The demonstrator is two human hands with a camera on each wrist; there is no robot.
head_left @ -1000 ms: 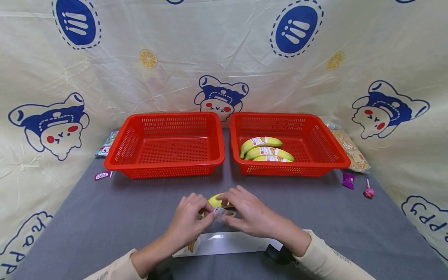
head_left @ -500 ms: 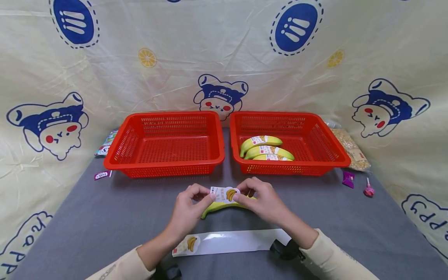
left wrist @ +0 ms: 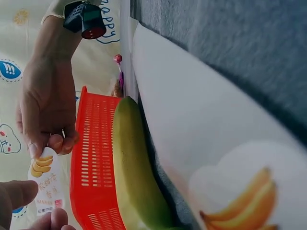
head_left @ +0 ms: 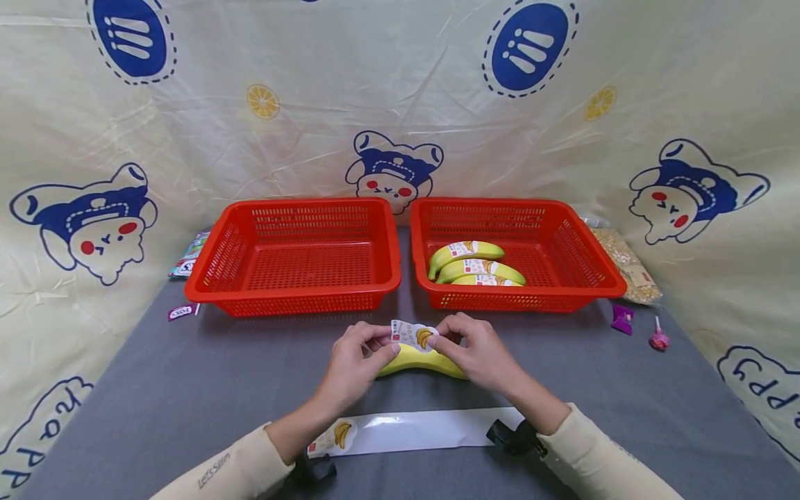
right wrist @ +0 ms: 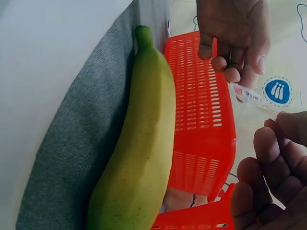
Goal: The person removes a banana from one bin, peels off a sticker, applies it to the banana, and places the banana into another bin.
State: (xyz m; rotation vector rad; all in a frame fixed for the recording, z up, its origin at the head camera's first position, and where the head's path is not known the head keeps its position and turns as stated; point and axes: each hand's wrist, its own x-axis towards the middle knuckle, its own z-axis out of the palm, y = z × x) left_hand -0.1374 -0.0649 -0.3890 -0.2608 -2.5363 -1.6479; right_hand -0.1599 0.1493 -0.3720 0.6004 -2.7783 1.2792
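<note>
A white banana-print sticker point(head_left: 410, 335) is stretched between both hands above a yellow-green banana point(head_left: 420, 361) lying on the grey cloth. My left hand point(head_left: 353, 357) pinches the sticker's left end between thumb and fingers. At its right end, beside the printed bananas, my right hand point(head_left: 480, 351) pinches it the same way. In the left wrist view the sticker point(left wrist: 44, 179) faces the camera, apart from the banana point(left wrist: 136, 165). From the right wrist, the sticker point(right wrist: 249, 96) shows nearly edge-on. Nearer me lies a glossy white backing strip point(head_left: 425, 429), one sticker point(head_left: 334, 436) at its left end.
Two red baskets stand at the back: the left basket point(head_left: 294, 295) and the right basket point(head_left: 531, 298), which holds several labelled bananas point(head_left: 481, 268). A wrapped candy point(head_left: 621, 319), a lollipop point(head_left: 658, 338) and a bag of grains point(head_left: 628, 267) lie at right.
Both hands have moved away from me and slightly right, now over the banana. The sticker, angled between the fingers at first, has been spread flat, its print facing me.
</note>
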